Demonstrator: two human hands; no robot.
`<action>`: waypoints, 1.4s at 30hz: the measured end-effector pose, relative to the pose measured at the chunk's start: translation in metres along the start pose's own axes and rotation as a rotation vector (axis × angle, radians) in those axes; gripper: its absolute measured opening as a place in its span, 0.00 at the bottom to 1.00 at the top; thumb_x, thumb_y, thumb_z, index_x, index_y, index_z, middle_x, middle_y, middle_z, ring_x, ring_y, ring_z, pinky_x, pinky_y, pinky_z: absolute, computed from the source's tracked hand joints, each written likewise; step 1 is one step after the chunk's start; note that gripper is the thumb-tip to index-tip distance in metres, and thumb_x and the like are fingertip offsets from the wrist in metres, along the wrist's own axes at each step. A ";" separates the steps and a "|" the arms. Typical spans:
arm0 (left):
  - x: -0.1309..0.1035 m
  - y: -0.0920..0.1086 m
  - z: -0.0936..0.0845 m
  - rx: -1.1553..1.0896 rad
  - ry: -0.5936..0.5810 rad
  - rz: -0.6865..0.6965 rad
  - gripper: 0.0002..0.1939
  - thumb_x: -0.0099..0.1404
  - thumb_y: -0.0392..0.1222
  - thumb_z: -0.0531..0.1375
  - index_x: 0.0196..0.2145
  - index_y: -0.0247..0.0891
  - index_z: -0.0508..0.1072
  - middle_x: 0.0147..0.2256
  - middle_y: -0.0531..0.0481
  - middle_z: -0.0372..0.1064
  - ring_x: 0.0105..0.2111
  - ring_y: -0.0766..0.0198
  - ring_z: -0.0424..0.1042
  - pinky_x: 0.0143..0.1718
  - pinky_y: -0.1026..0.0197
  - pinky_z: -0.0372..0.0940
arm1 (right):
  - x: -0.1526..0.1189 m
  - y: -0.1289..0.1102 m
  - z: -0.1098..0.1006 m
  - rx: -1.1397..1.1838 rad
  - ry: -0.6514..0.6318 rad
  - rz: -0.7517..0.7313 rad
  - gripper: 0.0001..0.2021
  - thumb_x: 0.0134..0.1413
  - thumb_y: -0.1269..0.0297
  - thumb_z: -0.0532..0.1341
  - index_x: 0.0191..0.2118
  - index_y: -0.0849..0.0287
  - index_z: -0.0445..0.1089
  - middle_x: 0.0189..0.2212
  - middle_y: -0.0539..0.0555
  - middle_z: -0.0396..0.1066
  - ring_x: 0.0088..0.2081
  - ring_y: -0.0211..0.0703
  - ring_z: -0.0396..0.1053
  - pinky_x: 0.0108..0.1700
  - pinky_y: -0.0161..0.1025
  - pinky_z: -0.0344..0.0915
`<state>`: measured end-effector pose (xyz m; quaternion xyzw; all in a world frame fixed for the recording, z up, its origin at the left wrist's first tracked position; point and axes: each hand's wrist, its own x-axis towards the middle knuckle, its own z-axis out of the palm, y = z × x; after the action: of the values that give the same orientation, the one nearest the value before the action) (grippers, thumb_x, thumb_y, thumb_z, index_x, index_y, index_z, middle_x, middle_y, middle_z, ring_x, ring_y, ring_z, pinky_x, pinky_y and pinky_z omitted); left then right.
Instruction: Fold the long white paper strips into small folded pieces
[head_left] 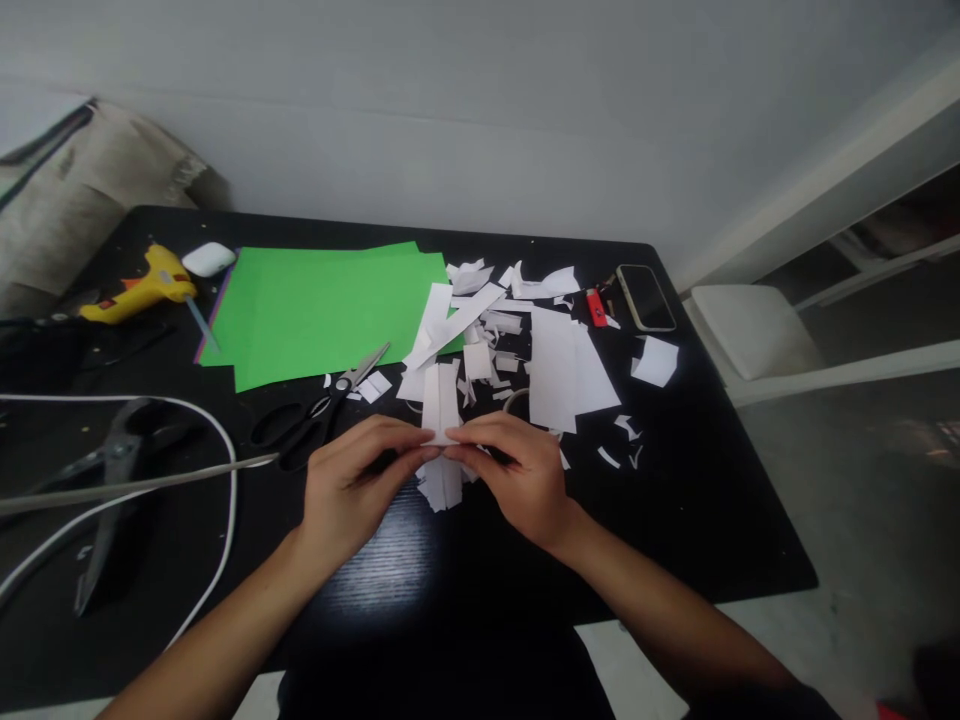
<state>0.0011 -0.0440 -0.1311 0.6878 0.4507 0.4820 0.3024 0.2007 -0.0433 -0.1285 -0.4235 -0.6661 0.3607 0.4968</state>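
Between both hands is a folded white paper strip [441,398], creased lengthwise, its upper part standing beyond my fingers and its lower part hanging below. My left hand [360,465] pinches it from the left, thumb and forefinger closed on its middle. From the right, my right hand [517,460] pinches the same spot, and the two sets of fingertips almost meet. Black-handled scissors [319,405] lie just beyond my left hand, blades pointing away to the right. White paper scraps [480,365] are heaped behind the strip. Larger white sheets [559,370] lie beyond my right hand.
Green sheets [322,310] cover the back left. A yellow glue gun [150,285] lies farther left, near a white rounded object [208,260]. Large shears [112,480] and a white cable [229,500] are at left. A phone [646,298] and red lighter [596,308] lie back right.
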 end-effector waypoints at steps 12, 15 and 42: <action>0.000 0.002 0.001 0.036 -0.005 0.078 0.07 0.65 0.32 0.69 0.39 0.41 0.81 0.35 0.50 0.79 0.34 0.63 0.78 0.36 0.61 0.72 | -0.001 -0.001 0.001 -0.071 0.004 -0.098 0.07 0.64 0.69 0.68 0.45 0.50 0.80 0.38 0.52 0.81 0.40 0.44 0.79 0.42 0.44 0.78; 0.000 0.001 0.000 0.061 0.001 0.108 0.07 0.65 0.31 0.68 0.39 0.40 0.81 0.35 0.50 0.78 0.34 0.64 0.77 0.35 0.62 0.72 | -0.001 0.000 0.001 -0.088 0.019 -0.141 0.08 0.65 0.70 0.67 0.45 0.51 0.80 0.37 0.52 0.80 0.39 0.43 0.79 0.41 0.43 0.78; 0.003 -0.001 -0.002 -0.256 0.095 -0.404 0.07 0.68 0.45 0.66 0.37 0.40 0.78 0.25 0.54 0.75 0.26 0.67 0.73 0.30 0.66 0.67 | 0.007 0.001 0.002 0.346 0.084 0.391 0.10 0.48 0.64 0.77 0.38 0.53 0.80 0.33 0.49 0.79 0.33 0.39 0.77 0.36 0.36 0.76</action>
<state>-0.0011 -0.0411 -0.1299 0.5163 0.5281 0.4968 0.4558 0.1985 -0.0363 -0.1276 -0.4674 -0.4789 0.5405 0.5100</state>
